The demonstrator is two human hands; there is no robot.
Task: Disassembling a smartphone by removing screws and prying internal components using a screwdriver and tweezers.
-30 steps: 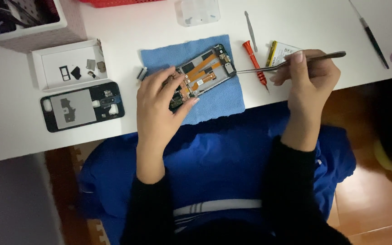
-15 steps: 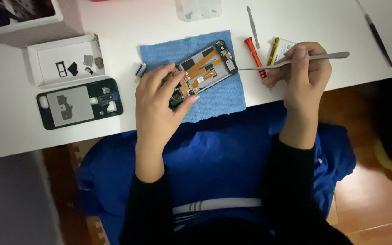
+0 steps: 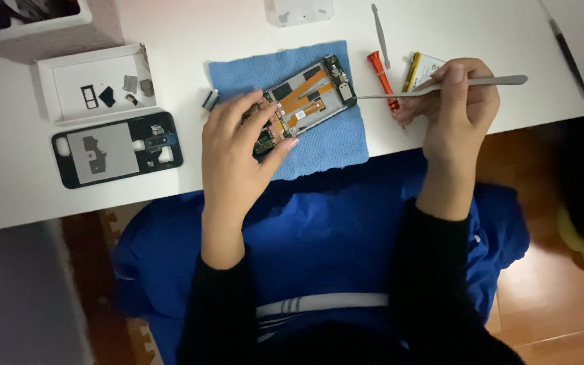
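Note:
An opened phone (image 3: 305, 98) with orange flex cables lies tilted on a blue cloth (image 3: 326, 138) on the white table. My left hand (image 3: 241, 145) grips the phone's near end, fingers wrapped over its edge. A long metal spudger (image 3: 481, 82) is pinched in my right hand (image 3: 457, 108), just right of the cloth. The tool's thin tip points at the phone's right end, very close to it.
A black phone back cover (image 3: 113, 149) lies at the left. Behind it a white tray (image 3: 96, 81) holds small parts. A red screwdriver (image 3: 381, 74), a battery (image 3: 424, 67), a grey pry tool (image 3: 380, 30) and a dark pen-like tool (image 3: 566, 47) lie at the right.
The view has shifted slightly. My right hand and the spudger have stayed near the phone's right end, the tip now a little closer. My left hand keeps its grip.

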